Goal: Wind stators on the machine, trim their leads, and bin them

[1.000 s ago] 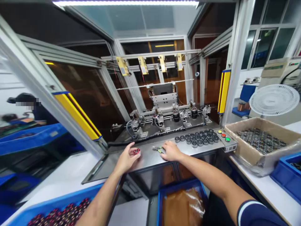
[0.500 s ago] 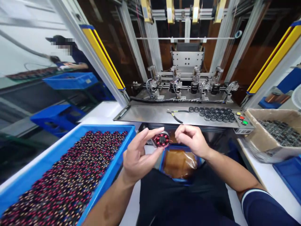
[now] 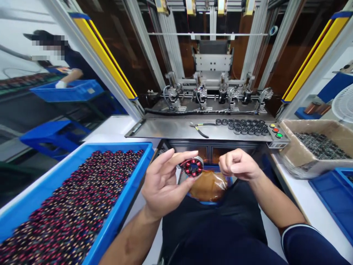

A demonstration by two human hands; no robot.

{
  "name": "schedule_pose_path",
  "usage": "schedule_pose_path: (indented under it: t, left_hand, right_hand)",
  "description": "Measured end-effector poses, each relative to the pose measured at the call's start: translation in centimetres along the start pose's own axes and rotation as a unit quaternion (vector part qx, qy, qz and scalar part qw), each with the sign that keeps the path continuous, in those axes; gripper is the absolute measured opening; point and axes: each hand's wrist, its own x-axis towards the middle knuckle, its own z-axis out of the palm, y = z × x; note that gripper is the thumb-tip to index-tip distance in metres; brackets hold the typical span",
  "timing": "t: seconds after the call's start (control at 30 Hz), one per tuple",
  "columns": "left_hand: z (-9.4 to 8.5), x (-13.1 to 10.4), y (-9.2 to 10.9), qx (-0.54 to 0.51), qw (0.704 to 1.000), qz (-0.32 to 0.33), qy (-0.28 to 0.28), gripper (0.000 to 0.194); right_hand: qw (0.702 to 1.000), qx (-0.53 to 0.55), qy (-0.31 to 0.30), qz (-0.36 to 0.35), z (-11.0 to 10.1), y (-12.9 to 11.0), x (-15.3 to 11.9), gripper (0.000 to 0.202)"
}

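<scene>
My left hand [image 3: 162,182] grips a round motor stator [image 3: 193,167] by its edge, between thumb and fingers. The stator is wound with red enamelled wire, and its face is turned toward me. A thin red wire end sticks out of its right side toward my right hand [image 3: 239,165]. That hand is closed in a pinch a short way to the right; whatever lies between its fingertips is too fine to make out. Below both hands, over my lap, is a blue bin [image 3: 209,203] with brown, shiny plastic-covered material [image 3: 206,187] in it.
At left stands a large blue tray [image 3: 149,149] heaped with wound stators [image 3: 82,191]. Ahead, a winding machine's metal shelf [image 3: 165,129] bears cutting pliers [image 3: 200,129], rows of black cores [image 3: 245,126] and buttons [image 3: 275,130]. A carton [image 3: 292,162] of grey parts is at right. A co-worker [image 3: 74,62] works far left.
My right hand has moved right, away from the stator, and the wire end now points straighter toward it. The stator stays in my left hand. The co-worker's arm now reaches into a blue bin.
</scene>
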Motion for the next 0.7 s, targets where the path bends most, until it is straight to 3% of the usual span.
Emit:
schedule_pose_path:
  t: [0.1,0.23,0.3,0.43,0.57,0.7]
  left_hand:
    - [-0.1,0.0,-1.0,0.093,0.992,0.076,0.028,0.093]
    - [-0.3,-0.2,-2.6,0.222,0.967,0.12,0.033,0.088]
    - [-0.6,-0.3,-3.2,0.241,0.958,0.152,0.03,0.094]
    - [-1.0,-0.3,-3.9,0.274,0.937,0.214,0.036,0.106]
    - [-1.2,-0.2,-3.9,0.27,0.941,0.204,0.017,0.086]
    - [-1.2,0.0,-3.6,0.225,0.956,0.19,-0.011,0.098]
  right_hand:
    - [0.997,-0.002,0.08,-0.005,1.5,2.0,-0.7,0.021]
    - [0.982,0.015,0.186,-0.002,4.5,3.4,-0.3,0.03]
    - [0.976,0.019,0.215,-0.009,5.3,3.3,0.3,0.033]
    - [0.969,0.002,0.245,-0.023,5.7,2.7,1.3,0.034]
    - [0.967,-0.055,0.244,-0.042,5.4,2.8,1.9,0.037]
    - [0.953,-0.176,0.222,-0.109,4.9,2.5,2.1,0.024]
